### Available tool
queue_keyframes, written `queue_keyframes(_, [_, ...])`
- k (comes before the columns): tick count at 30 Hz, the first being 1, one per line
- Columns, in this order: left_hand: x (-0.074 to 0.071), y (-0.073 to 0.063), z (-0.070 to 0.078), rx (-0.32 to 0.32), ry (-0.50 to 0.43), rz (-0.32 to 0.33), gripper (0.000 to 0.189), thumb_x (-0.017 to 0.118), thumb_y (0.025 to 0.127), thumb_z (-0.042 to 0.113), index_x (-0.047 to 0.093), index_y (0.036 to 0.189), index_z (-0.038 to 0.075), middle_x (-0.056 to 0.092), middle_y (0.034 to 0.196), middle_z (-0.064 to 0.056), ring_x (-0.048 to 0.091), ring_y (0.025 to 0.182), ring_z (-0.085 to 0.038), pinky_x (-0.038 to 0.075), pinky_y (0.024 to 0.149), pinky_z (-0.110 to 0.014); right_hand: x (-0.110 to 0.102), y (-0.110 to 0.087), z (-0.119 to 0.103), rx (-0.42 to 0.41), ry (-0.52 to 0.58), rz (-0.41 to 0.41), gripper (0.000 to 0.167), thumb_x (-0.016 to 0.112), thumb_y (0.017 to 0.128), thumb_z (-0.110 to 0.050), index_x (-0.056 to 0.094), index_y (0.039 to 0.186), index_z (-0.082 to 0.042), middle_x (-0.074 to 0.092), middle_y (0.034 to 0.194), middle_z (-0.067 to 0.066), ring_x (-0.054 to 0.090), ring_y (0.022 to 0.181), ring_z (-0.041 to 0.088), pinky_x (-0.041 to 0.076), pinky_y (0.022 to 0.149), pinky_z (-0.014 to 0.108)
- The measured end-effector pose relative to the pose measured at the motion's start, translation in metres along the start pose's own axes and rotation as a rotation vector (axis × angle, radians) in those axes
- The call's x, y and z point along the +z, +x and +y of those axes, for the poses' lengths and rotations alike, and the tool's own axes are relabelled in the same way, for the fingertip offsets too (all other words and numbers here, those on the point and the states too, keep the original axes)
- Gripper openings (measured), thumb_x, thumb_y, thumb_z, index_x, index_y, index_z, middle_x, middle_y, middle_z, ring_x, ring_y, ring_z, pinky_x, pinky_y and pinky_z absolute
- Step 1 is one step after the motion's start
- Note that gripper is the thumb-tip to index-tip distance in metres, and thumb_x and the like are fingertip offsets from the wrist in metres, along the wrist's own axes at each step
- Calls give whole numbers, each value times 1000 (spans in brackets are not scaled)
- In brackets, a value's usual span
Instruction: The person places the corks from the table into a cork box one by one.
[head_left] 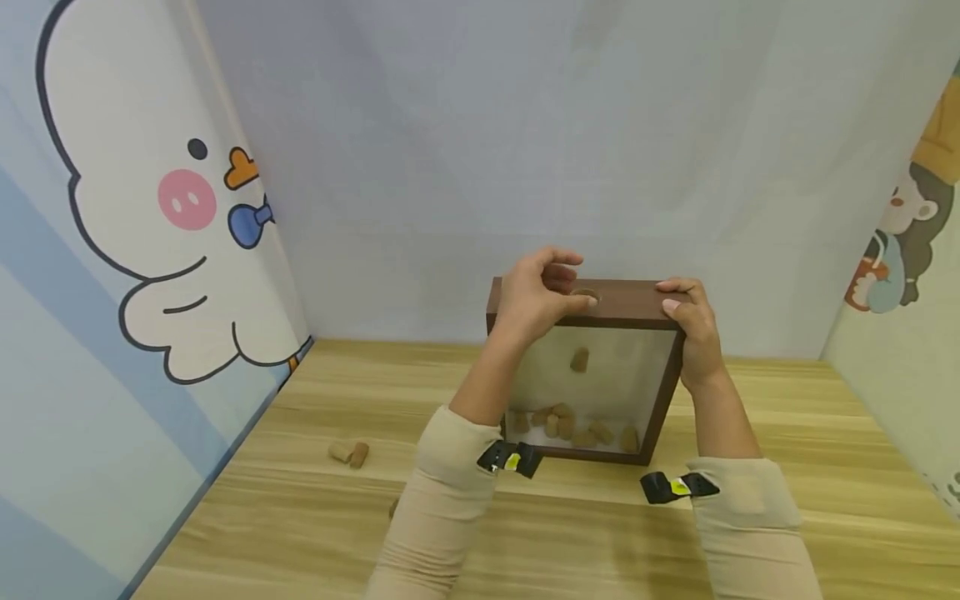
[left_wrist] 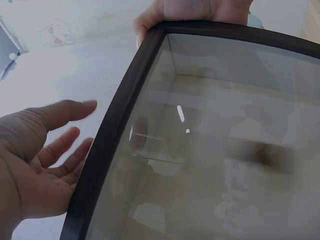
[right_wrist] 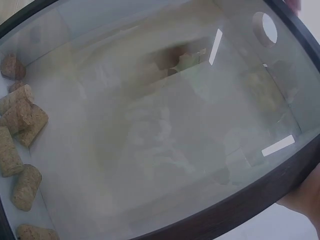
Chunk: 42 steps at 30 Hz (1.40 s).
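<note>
A shallow dark-wood box (head_left: 630, 302) with a clear front panel stands upright on the table. Its top edge has a round hole (right_wrist: 268, 29). My left hand (head_left: 531, 293) is over that hole, fingers loosely bent and thumb by the rim, with nothing between them. Inside, one cork (head_left: 580, 360) is in mid-air below the hole, blurred in the left wrist view. Several more corks (right_wrist: 26, 187) lie along the bottom of the box. At the top right corner my right hand (head_left: 693, 325) grips the frame, thumb and fingers over the top edge.
Two loose corks (head_left: 359, 454) lie together on the wood-grain table (head_left: 300, 533), left of the box. Another cork (head_left: 393, 507) is mostly hidden by my left sleeve. Behind the box hangs a pale curtain (head_left: 420, 183), with cartoon-printed panels at both sides.
</note>
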<state>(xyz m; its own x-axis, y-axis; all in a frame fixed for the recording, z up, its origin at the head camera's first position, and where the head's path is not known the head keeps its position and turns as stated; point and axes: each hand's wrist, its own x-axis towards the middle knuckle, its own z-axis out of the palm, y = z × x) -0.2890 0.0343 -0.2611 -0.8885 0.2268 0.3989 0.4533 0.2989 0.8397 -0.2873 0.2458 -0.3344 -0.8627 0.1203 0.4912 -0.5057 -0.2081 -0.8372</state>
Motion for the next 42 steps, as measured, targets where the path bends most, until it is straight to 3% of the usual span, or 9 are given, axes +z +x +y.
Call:
queue_keyframes(7, [-18, -38, -13, 215, -91, -24, 38, 77, 77, 8, 62, 112, 4, 63, 101, -11, 59, 87, -16, 49, 75, -25, 0, -1, -1, -1, -5, 1, 17, 44, 87, -15, 56, 99, -19, 43, 103, 8, 44, 85, 19, 40, 67, 26])
queue_keyframes(10, [-26, -55, -22, 248, -110, -34, 36, 76, 77, 6, 62, 110, 2, 62, 100, -13, 59, 87, -21, 50, 76, -31, 0, -1, 0, 3, 26, -11, 18, 43, 87, -13, 54, 99, -17, 43, 100, 9, 46, 81, 18, 42, 63, 25])
queue_keyframes(15, [-38, -79, -41, 232, -69, -59, 36, 76, 77, 5, 62, 110, 0, 61, 102, -15, 58, 89, -28, 49, 75, -44, 3, 0, 1, 2, 41, -22, 17, 44, 87, -13, 55, 100, -17, 43, 102, 10, 46, 84, 19, 42, 65, 26])
queue_keyframes(19, [-45, -95, -55, 219, -20, -75, 36, 77, 76, 5, 62, 109, -2, 62, 102, -16, 59, 88, -28, 50, 73, -42, 3, 0, 3, 4, 28, -9, 17, 44, 86, -13, 56, 98, -17, 42, 103, 10, 45, 84, 19, 42, 65, 26])
queue_keyframes(23, [-51, -108, -68, 161, 17, -79, 36, 78, 75, 8, 64, 108, 1, 63, 101, -11, 59, 87, -23, 50, 73, -36, 2, 0, 4, 5, 25, 0, 17, 44, 86, -13, 56, 97, -17, 42, 103, 9, 45, 85, 19, 41, 67, 26])
queue_keyframes(31, [-65, -126, -91, 7, 12, -109, 43, 79, 75, 11, 62, 114, 5, 61, 105, -5, 57, 93, -23, 47, 78, -44, 2, 2, 5, -19, 58, -2, 18, 46, 86, -12, 57, 99, -15, 45, 100, 8, 47, 82, 16, 42, 64, 24])
queue_keyframes(37, [-77, -140, -109, -23, 48, -190, 48, 79, 76, 13, 59, 119, 6, 58, 111, -7, 54, 99, -29, 45, 81, -47, 3, 2, 4, -11, 71, -10, 17, 45, 86, -12, 56, 97, -16, 44, 100, 9, 47, 83, 17, 42, 65, 24])
queue_keyframes(39, [-79, -144, -125, -11, 70, -231, 50, 80, 75, 18, 59, 119, 9, 58, 113, -5, 54, 99, -26, 46, 80, -45, 3, 2, 4, -12, 75, -11, 17, 45, 86, -12, 57, 97, -16, 44, 100, 9, 47, 83, 17, 43, 65, 25])
queue_keyframes(42, [-83, -150, -135, -9, 85, -299, 51, 81, 74, 19, 59, 119, 8, 58, 115, -6, 54, 99, -26, 46, 79, -42, 3, 2, 3, -13, 75, -9, 18, 44, 85, -12, 56, 97, -16, 45, 99, 9, 47, 82, 17, 43, 65, 24])
